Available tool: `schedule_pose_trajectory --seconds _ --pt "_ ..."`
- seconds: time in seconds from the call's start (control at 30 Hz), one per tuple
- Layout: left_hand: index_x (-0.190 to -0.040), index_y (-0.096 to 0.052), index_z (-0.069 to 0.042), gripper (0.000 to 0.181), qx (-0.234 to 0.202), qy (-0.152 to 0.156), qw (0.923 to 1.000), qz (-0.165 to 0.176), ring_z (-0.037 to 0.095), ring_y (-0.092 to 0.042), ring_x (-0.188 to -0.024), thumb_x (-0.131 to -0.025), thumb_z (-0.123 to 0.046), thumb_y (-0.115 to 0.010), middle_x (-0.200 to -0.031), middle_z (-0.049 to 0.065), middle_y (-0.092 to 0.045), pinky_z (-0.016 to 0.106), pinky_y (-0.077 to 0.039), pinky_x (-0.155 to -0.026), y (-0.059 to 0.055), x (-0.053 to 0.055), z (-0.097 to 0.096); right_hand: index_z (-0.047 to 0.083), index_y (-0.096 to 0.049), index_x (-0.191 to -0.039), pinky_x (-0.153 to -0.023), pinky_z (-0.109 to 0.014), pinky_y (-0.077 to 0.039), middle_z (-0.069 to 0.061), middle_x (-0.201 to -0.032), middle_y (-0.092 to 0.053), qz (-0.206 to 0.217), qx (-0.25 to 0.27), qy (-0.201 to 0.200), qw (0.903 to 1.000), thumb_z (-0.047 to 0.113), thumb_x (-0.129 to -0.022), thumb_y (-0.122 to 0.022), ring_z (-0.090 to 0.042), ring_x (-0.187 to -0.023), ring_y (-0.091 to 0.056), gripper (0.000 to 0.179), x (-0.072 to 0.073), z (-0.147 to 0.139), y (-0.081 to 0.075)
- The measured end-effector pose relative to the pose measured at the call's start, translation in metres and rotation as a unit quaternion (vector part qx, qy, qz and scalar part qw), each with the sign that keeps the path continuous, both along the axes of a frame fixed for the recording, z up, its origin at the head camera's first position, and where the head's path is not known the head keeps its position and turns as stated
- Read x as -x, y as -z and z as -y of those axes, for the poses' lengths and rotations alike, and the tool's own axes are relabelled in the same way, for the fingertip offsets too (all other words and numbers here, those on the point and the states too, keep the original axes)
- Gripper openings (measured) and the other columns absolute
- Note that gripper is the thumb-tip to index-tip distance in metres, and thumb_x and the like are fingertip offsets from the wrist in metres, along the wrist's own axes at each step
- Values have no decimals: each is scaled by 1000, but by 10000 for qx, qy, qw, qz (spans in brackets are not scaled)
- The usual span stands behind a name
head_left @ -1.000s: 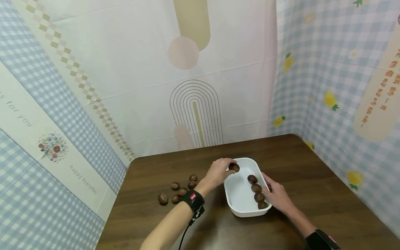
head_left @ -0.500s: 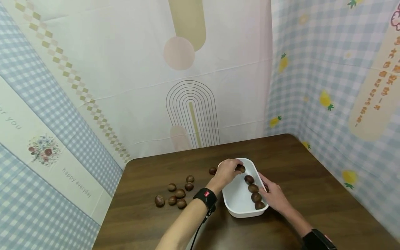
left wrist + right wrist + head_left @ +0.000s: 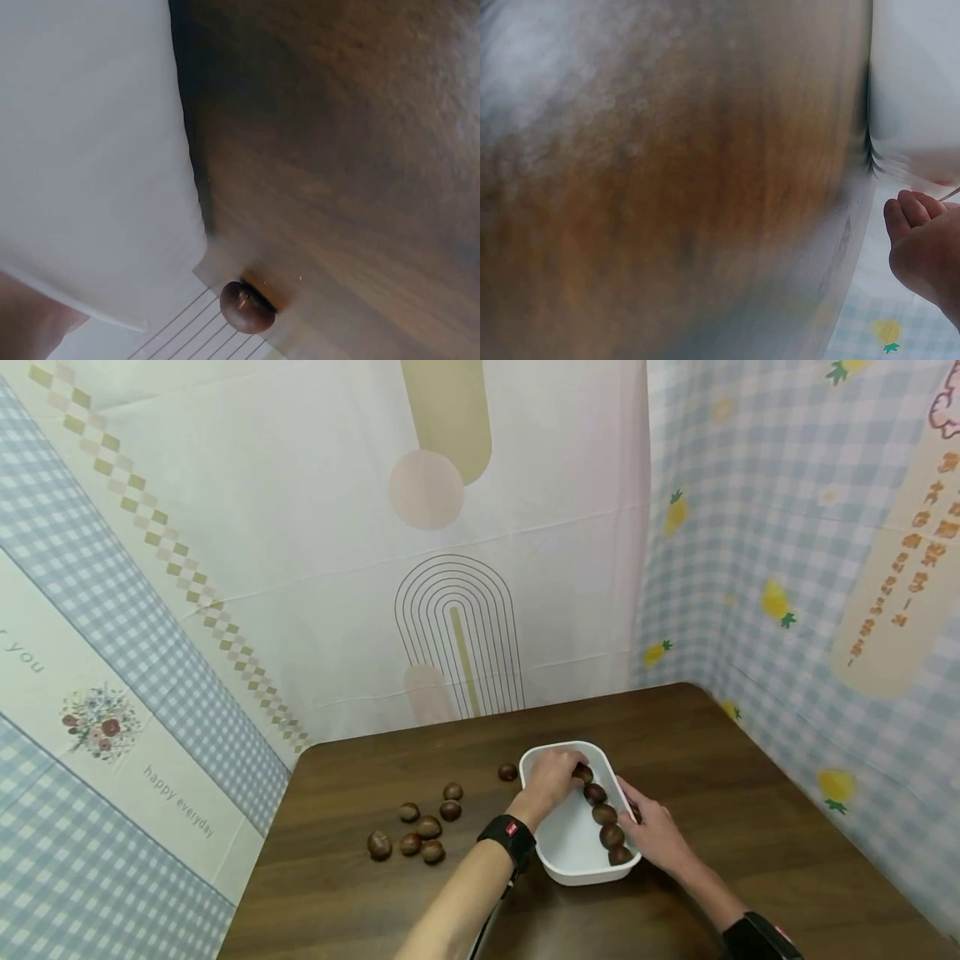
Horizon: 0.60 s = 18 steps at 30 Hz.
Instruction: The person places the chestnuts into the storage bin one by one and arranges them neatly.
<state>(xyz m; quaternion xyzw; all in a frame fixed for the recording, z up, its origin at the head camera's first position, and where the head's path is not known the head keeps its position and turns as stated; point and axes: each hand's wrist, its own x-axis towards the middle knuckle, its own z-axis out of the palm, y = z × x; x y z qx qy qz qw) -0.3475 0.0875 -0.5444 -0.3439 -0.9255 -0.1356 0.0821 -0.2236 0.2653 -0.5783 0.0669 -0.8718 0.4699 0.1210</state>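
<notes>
A white rectangular box (image 3: pixel 557 839) stands on the table, with a row of brown chestnuts (image 3: pixel 604 814) along the inside of its right wall. At the far end of that row my left hand (image 3: pixel 551 778) pinches a chestnut (image 3: pixel 583 773), down inside the box. My right hand (image 3: pixel 656 833) grips the box's right wall, thumb over the rim and fingers outside. The left wrist view has the box's outer wall (image 3: pixel 90 150) and only part of the left hand (image 3: pixel 26 319). Curled fingers of the right hand (image 3: pixel 930 240) appear beside the box in the right wrist view.
Several loose chestnuts (image 3: pixel 429 827) lie in a group on the dark wooden table (image 3: pixel 330 893), left of the box. One more chestnut (image 3: pixel 507 772) sits just beside the box's far left corner. Patterned cloths (image 3: pixel 337 568) hang behind the table and at both sides.
My left hand has moved right and down into the box, carrying its chestnut to the far end of the row. My right hand keeps its grip on the box.
</notes>
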Motion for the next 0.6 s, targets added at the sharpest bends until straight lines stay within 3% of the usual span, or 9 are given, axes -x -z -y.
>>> schedule_pose_trajectory --seconds 0.33,0.6 --pt "-126 -77 -17 26 -145 66 9993 346 11 -68 -119 -100 -13 -76 -125 -4 -75 21 -51 -102 1 -2 -3 -3 -42 -159 -72 -33 -59 -34 -137 -63 121 92 50 9999 -7 -97 -60 -34 -104 -69 65 -1 -1 -2" --pt "-135 -72 -17 33 -151 196 9988 432 11 -65 -126 -102 -11 -73 -135 -4 -71 22 -49 -105 -11 -5 5 -4 -43 -159 -76 -38 -58 -34 -134 -64 441 -44 212 9988 -3 -99 -58 -33 -105 -68 62 -4 -1 -6"
